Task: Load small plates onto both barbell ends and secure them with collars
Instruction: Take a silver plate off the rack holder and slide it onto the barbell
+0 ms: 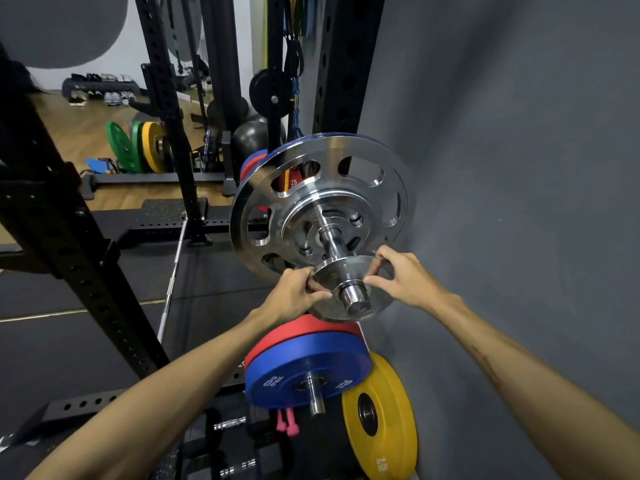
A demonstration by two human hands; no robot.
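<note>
Gym corner, grey wall (519, 133) on the right, black rubber flooring (69, 341) underfoot, wood floor (86, 133) farther back. Black perforated rack uprights (166, 109) fill the left and centre.

Barbell sleeve (353, 296) points toward the camera, chrome end cap bare. A small chrome plate (341, 271) sits on the sleeve near its tip, tilted a little, apart from the plates farther in. Left hand (294, 292) grips the plate's left rim, fingers (313, 284) curled around the edge. Right hand (403, 277) pinches the right rim, thumb in front, fingers behind. Both hands are closed on this same plate.

Farther in on the sleeve: a medium chrome plate with holes (304, 220), then a large spoked chrome plate (346, 154) behind it, touching. A blue edge shows just behind the large one.

Bar shaft (173, 271) runs down and left across the flooring side of the view.

Below the hands, storage pegs: a blue bumper plate marked 20 (304, 362) with a red plate (304, 323) behind it on one peg; a yellow plate (381, 417) leans just beside them toward the wall. Pink dumbbells (287, 424) hang low beneath the blue plate.

Background: green plates (121, 147) and a yellow plate (152, 147) upright on a floor rack, a dark ball (256, 136), shoes (104, 95) lined along the far wall, resistance bands (294, 64) hanging from the rack.

No collar can be made out on this sleeve.
</note>
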